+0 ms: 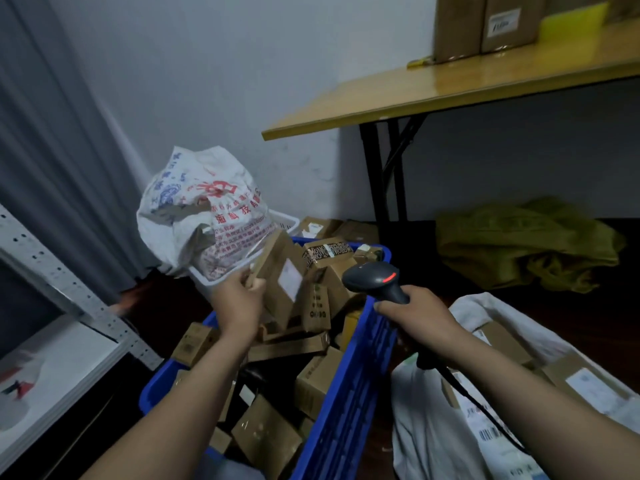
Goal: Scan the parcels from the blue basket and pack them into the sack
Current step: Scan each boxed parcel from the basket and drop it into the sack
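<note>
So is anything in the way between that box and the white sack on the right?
Yes. The right hand holding the scanner hangs between the held parcel and the sack, over the blue basket's right rim.

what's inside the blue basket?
Brown cardboard parcels piled loosely in the blue basket; the left hand holds a labelled parcel above them. Lower layers and the basket floor are covered.

Blue basket (349,393), brown parcels (266,434), white sack (429,441), red-and-blue printed white bag (194,209)
</note>
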